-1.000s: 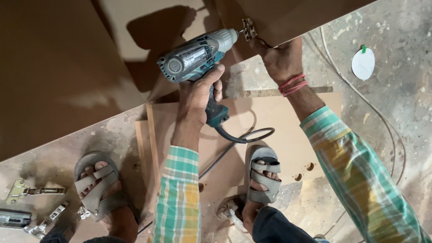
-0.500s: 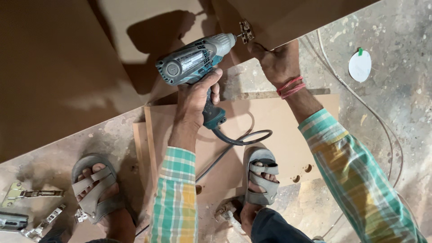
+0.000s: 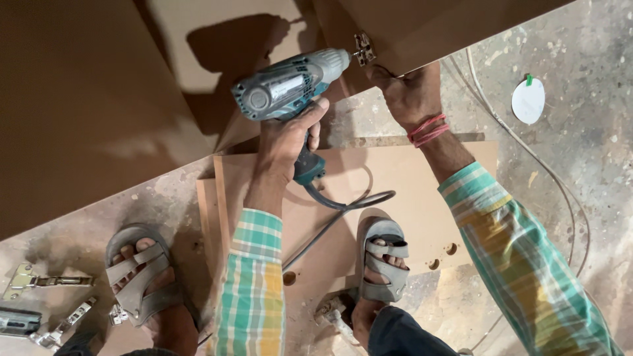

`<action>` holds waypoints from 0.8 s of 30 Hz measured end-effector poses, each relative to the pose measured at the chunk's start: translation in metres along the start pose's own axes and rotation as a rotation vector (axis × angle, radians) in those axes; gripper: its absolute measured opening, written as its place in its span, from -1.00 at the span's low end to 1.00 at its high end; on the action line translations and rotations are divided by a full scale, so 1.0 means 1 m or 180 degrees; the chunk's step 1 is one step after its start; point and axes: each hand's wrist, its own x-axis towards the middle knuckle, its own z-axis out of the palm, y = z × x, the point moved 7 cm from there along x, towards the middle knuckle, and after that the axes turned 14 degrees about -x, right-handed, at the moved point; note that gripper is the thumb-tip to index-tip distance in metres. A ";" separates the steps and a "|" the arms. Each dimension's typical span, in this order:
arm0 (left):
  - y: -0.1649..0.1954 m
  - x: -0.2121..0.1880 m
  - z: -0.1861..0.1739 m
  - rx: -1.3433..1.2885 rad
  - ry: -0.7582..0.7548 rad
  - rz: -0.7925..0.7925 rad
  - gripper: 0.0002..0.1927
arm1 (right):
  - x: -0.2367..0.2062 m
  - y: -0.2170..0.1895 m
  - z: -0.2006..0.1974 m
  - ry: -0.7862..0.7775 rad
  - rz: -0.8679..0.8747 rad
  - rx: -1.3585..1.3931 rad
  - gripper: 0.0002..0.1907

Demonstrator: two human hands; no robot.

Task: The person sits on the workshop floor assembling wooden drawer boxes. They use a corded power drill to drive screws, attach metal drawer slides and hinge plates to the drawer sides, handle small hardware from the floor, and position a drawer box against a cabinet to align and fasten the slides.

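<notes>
Workshop floor: drill (image 3: 290, 86) within left grip (image 3: 285, 142).

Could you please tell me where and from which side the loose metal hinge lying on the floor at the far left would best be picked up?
Probably by its long straight arm, pinched from above across its narrow width. The hinge lies flat on the floor, arm pointing right, and its broader plate end looks awkward to pinch. Both hands are busy: the left hand grips the drill.

One head cam, looks steeply down, close over hands, boards, feet and concrete floor (image 3: 560, 171).
</notes>
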 end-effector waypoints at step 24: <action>0.004 -0.005 -0.007 -0.0241 -0.0218 0.0112 -0.84 | -0.002 -0.014 -0.002 -0.0078 -0.0322 0.0551 -0.86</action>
